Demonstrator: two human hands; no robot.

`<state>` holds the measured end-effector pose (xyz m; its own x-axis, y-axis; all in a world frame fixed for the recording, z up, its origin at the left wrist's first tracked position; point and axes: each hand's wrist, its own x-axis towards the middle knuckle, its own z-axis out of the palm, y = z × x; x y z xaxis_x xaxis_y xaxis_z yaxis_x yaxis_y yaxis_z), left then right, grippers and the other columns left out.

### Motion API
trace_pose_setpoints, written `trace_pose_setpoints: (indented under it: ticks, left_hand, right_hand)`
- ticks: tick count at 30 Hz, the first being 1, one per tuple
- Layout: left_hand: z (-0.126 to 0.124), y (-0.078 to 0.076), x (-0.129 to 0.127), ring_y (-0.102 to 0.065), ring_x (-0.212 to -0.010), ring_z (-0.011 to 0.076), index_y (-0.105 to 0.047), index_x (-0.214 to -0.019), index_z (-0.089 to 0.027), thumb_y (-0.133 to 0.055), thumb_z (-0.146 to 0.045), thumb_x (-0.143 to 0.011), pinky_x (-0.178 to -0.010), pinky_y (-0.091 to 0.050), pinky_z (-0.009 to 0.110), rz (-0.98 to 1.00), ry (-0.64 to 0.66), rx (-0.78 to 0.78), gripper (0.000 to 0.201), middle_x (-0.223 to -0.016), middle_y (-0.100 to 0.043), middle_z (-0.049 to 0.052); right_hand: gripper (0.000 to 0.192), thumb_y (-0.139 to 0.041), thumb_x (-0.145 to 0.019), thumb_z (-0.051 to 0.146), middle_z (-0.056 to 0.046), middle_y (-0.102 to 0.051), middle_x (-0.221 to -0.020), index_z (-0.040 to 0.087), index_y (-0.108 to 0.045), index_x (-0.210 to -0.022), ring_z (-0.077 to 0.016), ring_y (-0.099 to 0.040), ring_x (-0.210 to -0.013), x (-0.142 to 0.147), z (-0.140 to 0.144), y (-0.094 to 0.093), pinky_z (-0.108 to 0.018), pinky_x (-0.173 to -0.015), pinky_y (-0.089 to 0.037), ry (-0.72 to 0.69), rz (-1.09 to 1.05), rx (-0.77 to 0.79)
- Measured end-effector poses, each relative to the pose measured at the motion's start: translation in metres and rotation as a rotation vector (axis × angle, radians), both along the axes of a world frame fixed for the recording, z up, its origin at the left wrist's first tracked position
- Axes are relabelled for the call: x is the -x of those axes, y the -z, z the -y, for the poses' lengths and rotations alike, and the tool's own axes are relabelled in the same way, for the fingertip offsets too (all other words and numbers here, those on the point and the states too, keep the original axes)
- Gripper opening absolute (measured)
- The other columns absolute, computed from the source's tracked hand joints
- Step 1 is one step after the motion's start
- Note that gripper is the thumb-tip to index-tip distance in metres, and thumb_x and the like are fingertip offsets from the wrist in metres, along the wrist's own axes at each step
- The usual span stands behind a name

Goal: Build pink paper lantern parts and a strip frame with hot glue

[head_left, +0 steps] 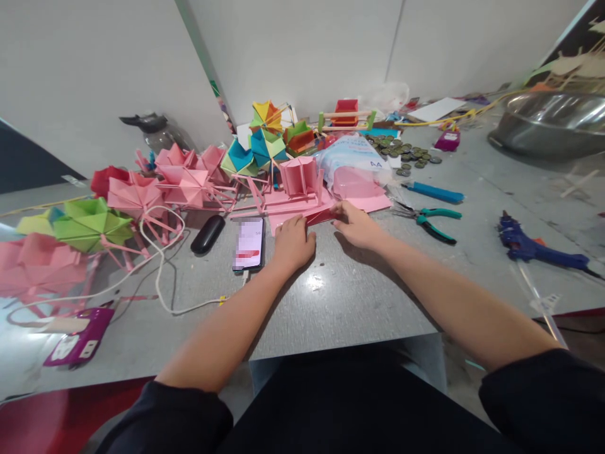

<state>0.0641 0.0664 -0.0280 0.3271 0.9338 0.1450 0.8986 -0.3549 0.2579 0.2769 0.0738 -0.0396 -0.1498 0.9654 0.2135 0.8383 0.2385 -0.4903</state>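
The person wears a plain, very dark, nearly black top (359, 407). Its sleeves (165, 419) are short and loose, with the hems near the elbows. Both forearms (227, 328) are bare, and so are the left hand (293, 244) and the right hand (358, 227).

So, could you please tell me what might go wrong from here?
The left forearm lies close to the thin white cable plugged into the rectangular dark-edged phone; snagging it could drag the phone. The pink pleated paper piece stands just behind the narrow red paper strip between the left hand and right hand, so reaching forward might knock or crush it. Uneven pressure could also crease the strip.
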Motion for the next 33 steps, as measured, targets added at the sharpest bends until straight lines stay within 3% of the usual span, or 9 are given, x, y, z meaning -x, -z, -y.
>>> trace_pose_setpoints:
  ticks: [5, 8, 19, 25, 30, 33]
  left_hand:
    - [0.000, 0.002, 0.000, -0.054, -0.151, 0.0338, -0.060, -0.147, -0.015, -0.057, -0.030, -0.106, -0.127, -0.040, 0.052, 0.018, -0.005, -0.011, 0.044, -0.162, -0.059, 0.018]
    - [-0.001, 0.002, 0.000, -0.055, -0.149, 0.0334, -0.063, -0.144, -0.016, -0.058, -0.030, -0.106, -0.126, -0.041, 0.052, 0.028, -0.007, -0.017, 0.041, -0.160, -0.062, 0.017]
    - [-0.003, 0.001, 0.002, -0.058, -0.146, 0.0313, -0.065, -0.142, -0.016, -0.055, -0.029, -0.108, -0.124, -0.044, 0.048, -0.002, -0.005, -0.053, 0.038, -0.157, -0.064, 0.016]
    - [-0.015, -0.008, 0.004, -0.073, -0.118, 0.0331, -0.078, -0.118, -0.014, -0.047, -0.024, -0.110, -0.103, -0.055, 0.044, -0.098, 0.016, -0.078, 0.033, -0.125, -0.079, 0.017]
    - [-0.018, -0.011, 0.003, -0.073, -0.118, 0.0344, -0.078, -0.119, -0.011, -0.043, -0.009, -0.105, -0.101, -0.055, 0.044, -0.152, 0.008, -0.120, 0.037, -0.120, -0.078, 0.022]
    - [-0.018, -0.011, 0.004, -0.074, -0.116, 0.0340, -0.078, -0.119, -0.010, -0.043, -0.010, -0.105, -0.100, -0.056, 0.044, -0.159, -0.006, -0.136, 0.037, -0.119, -0.078, 0.022]
  right_hand:
    - [0.038, -0.056, -0.097, 0.026, -0.018, -0.076, -0.130, 0.021, -0.061, -0.134, -0.0394, -0.066, -0.131, 0.000, 0.010, -0.002, -0.063, -0.115, -0.042, 0.005, 0.096, -0.007]
    - [0.041, -0.058, -0.093, 0.024, -0.022, -0.075, -0.129, 0.019, -0.061, -0.134, -0.0437, -0.061, -0.134, 0.002, 0.016, -0.003, -0.066, -0.115, -0.038, -0.028, 0.163, -0.004]
    - [0.048, -0.054, -0.093, 0.018, -0.014, -0.071, -0.145, 0.025, -0.055, -0.140, -0.0380, -0.058, -0.140, 0.005, 0.011, 0.000, -0.064, -0.116, -0.040, -0.078, 0.148, 0.020]
    - [0.048, -0.054, -0.094, 0.017, -0.014, -0.074, -0.139, 0.025, -0.056, -0.140, -0.0366, -0.061, -0.137, 0.004, 0.008, 0.002, -0.064, -0.117, -0.040, -0.068, 0.090, 0.000]
    - [0.046, -0.054, -0.097, 0.021, -0.014, -0.075, -0.138, 0.024, -0.056, -0.143, -0.0357, -0.066, -0.132, 0.005, 0.009, -0.004, -0.061, -0.115, -0.042, -0.062, 0.040, -0.046]
    - [0.038, -0.055, -0.100, 0.026, -0.016, -0.075, -0.137, 0.022, -0.060, -0.138, -0.0361, -0.068, -0.128, 0.005, 0.010, -0.009, -0.058, -0.112, -0.044, -0.017, 0.024, -0.078]
